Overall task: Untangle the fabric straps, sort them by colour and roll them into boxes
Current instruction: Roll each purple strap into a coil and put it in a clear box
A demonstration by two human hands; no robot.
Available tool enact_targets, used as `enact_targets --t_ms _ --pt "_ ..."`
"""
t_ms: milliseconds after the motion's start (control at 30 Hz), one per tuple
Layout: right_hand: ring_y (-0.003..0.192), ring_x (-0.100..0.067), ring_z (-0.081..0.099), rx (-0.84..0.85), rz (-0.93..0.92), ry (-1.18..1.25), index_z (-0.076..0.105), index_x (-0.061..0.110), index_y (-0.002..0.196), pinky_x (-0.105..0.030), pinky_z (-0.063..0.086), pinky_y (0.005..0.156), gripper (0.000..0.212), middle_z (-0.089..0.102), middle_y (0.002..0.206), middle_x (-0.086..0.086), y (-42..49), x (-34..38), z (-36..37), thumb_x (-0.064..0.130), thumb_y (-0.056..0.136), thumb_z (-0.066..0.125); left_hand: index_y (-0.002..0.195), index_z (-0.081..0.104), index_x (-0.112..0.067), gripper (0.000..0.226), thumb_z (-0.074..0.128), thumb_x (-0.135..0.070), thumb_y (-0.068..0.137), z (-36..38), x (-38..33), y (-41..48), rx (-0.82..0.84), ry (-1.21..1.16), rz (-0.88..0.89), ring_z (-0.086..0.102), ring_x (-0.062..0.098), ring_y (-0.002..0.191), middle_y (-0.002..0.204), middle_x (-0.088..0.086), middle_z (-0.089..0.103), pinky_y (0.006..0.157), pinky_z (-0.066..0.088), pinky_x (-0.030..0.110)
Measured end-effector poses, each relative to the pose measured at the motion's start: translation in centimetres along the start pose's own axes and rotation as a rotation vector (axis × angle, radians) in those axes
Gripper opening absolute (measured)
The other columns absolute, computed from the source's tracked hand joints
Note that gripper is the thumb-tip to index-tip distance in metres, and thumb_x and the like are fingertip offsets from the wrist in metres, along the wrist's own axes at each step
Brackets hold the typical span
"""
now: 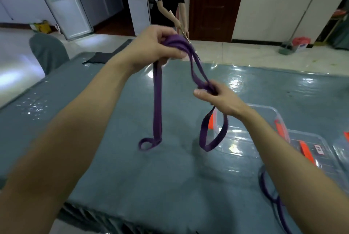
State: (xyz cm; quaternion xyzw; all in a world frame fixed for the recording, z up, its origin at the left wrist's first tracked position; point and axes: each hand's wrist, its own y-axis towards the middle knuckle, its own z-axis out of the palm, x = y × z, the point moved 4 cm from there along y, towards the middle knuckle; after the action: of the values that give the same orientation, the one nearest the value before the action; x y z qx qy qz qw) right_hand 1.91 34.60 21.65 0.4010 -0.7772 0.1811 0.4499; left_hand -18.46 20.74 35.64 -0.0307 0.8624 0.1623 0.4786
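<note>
A long purple fabric strap (157,101) hangs between both my hands above the grey table. My left hand (153,46), raised at the upper middle, grips a bunch of its loops. Lower and to the right, my right hand (217,97) pinches a knotted part of the same strap. One end trails down and curls on the table; another loop dangles under my right hand. Orange straps (281,129) lie in a clear plastic box (264,109) at the right. Another purple strap (270,194) lies near the right front, partly behind my right forearm.
The table (113,111) has a glossy grey cover. A second clear box (340,150) sits at the far right edge. A grey chair (47,50) stands at the table's left. A person in black stands beyond the far edge by a brown door (213,3).
</note>
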Motion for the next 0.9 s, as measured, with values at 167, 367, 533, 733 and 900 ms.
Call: enact_targets --t_ms 167,367,533,733,900 --pt "0.058 -0.005 0.052 -0.094 -0.015 -0.15 0.068 0.032 0.11 -0.029 0.041 0.062 0.039 0.052 0.072 0.012 1.2 -1.2 2.0 0.052 0.083 0.088 0.092 0.077 -0.027 0.02 0.094 -0.031 0.082 -1.3 -1.5 0.5 -0.075 0.51 0.005 0.062 -0.001 0.068 0.072 -0.016 0.068 0.068 0.049 0.022" --pt "0.08 -0.019 0.067 0.216 0.061 -0.163 0.063 0.03 0.106 -0.024 0.048 0.068 0.06 0.066 0.086 0.006 0.2 -2.7 7.3 0.068 0.07 0.091 0.116 0.075 -0.027 0.044 0.094 -0.014 0.079 -2.6 -1.5 -0.9 -0.015 0.511 -0.171 0.069 0.0 0.078 0.096 -0.007 0.074 0.081 0.057 0.029" --pt "0.105 -0.003 0.072 0.202 0.006 0.156 0.061 0.05 0.126 -0.02 0.058 0.088 0.084 0.075 0.115 0.019 -0.2 -1.6 10.3 0.075 0.054 0.098 0.141 0.059 -0.022 0.058 0.079 -0.009 0.088 -0.7 -2.8 -1.8 0.054 0.182 -0.068 0.061 0.0 0.072 0.079 -0.013 0.066 0.072 0.052 0.015" --pt "0.114 -0.005 0.074 0.275 0.065 0.339 0.07 0.032 0.128 -0.032 0.059 0.102 0.085 0.077 0.124 0.014 -0.3 -0.3 14.4 0.058 0.055 0.105 0.145 0.059 -0.011 0.043 0.068 -0.003 0.104 1.3 -5.5 -2.1 0.049 -0.005 0.013 0.064 0.036 0.102 0.133 0.032 0.065 0.093 0.058 0.039" --pt "0.071 -0.021 0.073 0.242 0.168 0.394 0.079 0.011 0.1 -0.046 0.065 0.08 0.022 0.078 0.081 -0.008 -2.3 -2.9 14.5 0.016 0.08 0.087 0.137 0.066 -0.012 0.036 0.071 -0.006 0.102 -1.1 -3.2 -2.8 -0.082 -0.065 0.012 0.075 0.02 0.093 0.11 0.006 0.075 0.085 0.062 0.032"
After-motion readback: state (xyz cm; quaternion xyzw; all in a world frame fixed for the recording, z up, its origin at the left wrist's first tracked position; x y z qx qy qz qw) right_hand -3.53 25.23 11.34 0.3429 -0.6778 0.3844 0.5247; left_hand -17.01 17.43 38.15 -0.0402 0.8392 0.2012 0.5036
